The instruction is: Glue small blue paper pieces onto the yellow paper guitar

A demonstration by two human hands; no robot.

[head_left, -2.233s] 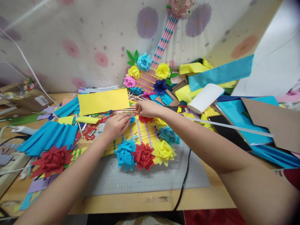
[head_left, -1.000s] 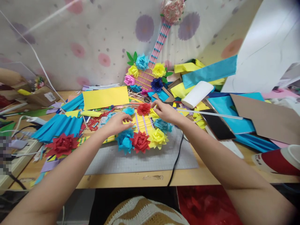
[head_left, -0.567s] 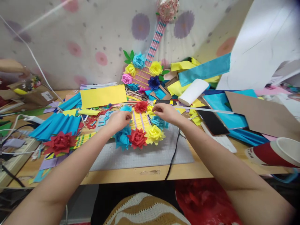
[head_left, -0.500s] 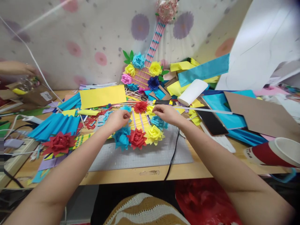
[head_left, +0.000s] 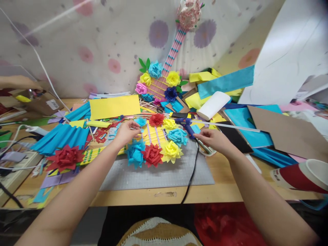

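A yellow paper guitar [head_left: 153, 134] lies on a grey cutting mat [head_left: 156, 176], ringed with blue, red and yellow paper flowers. My left hand [head_left: 126, 132] rests on its upper left edge. Its fingers are curled in a pinch beside a small blue flower [head_left: 140, 121], and what they pinch is hidden. My right hand [head_left: 213, 140] hovers to the right of the guitar with fingers loosely apart, fingertips just short of a blue glue gun [head_left: 187, 125]. A black cord [head_left: 191, 177] runs from the gun over the table's front edge.
Paper scraps cover the table: blue pleated paper [head_left: 61, 136], a red flower [head_left: 65, 159], a yellow sheet [head_left: 114, 106], a white roll [head_left: 214, 104], brown cardboard [head_left: 287, 131]. A pink paper guitar [head_left: 167, 65] leans on the wall. A red cup [head_left: 294, 172] lies right. Another person's hand [head_left: 15, 82] is far left.
My right hand has left the yellow flower at the guitar's top and moved right and down to the glue gun. My left hand has stayed at the small blue flower.
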